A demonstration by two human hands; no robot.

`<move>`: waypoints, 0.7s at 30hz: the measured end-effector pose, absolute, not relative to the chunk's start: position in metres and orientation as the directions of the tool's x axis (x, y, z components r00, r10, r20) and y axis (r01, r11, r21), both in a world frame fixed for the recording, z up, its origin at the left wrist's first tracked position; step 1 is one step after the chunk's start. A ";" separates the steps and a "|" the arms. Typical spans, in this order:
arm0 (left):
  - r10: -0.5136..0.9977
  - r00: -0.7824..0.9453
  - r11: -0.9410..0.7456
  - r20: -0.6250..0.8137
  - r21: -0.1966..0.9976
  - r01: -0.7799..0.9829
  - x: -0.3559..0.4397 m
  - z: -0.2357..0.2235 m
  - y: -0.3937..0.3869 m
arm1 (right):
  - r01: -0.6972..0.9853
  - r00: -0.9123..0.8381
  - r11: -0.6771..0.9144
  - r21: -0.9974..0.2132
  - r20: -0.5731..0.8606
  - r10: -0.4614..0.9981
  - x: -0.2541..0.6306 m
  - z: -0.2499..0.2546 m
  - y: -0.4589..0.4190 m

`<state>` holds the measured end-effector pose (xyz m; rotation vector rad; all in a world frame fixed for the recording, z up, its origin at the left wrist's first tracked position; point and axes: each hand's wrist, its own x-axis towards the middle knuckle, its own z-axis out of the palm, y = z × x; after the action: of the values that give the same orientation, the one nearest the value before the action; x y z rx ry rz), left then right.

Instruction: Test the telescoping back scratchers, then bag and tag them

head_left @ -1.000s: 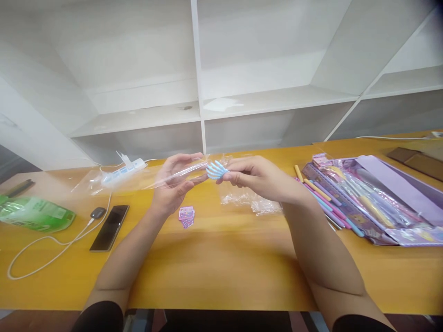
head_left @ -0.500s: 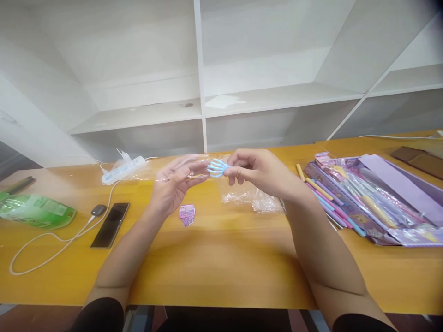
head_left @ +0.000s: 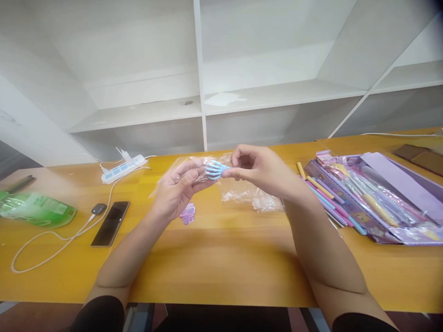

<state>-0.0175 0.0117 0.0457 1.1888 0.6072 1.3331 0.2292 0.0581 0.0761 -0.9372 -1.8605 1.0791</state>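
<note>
A small light-blue plastic skeleton hand (head_left: 215,170) is pinched at its wrist end between the thumb and fingers of my right hand (head_left: 258,167). Its spread finger bones point left, against a clear plastic bag (head_left: 206,161). That bag is gripped by my left hand (head_left: 182,182), whose thumb presses on the fingers; the film wraps loosely about them. Whether the blue bones lie inside the bag or only touch it, I cannot tell. Below my left hand, a small pile of pink and purple cards (head_left: 188,213) lies on the table, partly covered from view.
Crumpled clear wrappers (head_left: 265,200) lie beyond my right forearm. Rightward are several coloured pens (head_left: 328,198) and a purple box (head_left: 370,221) of packaged items. On the left are a phone (head_left: 110,223), a white cable, a power strip (head_left: 124,169) and a green pouch (head_left: 38,210). White shelves (head_left: 138,113) stand behind.
My left hand has moved slightly right, closer to the blue skeleton hand. The clear bag has bunched up around its fingers and now meets the blue bones.
</note>
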 end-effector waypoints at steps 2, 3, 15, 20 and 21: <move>0.936 0.215 -0.176 0.278 0.900 -0.398 -0.015 0.044 0.011 | 0.228 -0.425 0.365 -0.902 0.245 0.872 0.229 0.076 0.058; 0.936 0.215 -0.178 0.278 0.902 -0.393 -0.013 0.043 0.011 | 0.239 -0.426 0.363 -0.901 0.238 0.873 0.229 0.076 0.057; 0.950 -0.045 -0.308 0.308 0.909 -0.282 -0.012 0.034 0.027 | 0.407 -0.491 0.415 -0.814 0.188 0.850 0.230 0.069 0.062; 0.925 -0.150 -0.380 0.350 0.865 -0.327 -0.034 0.052 0.035 | 0.457 -0.546 0.416 -0.786 0.121 0.829 0.250 0.079 0.066; 0.924 -0.147 -0.381 0.352 0.864 -0.329 -0.036 0.054 0.035 | 0.460 -0.534 0.434 -0.775 0.149 0.832 0.252 0.080 0.066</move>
<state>-0.0361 0.0355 0.0537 1.1530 0.7845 1.6941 0.2520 0.0663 0.0798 -1.0853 -2.1680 0.9406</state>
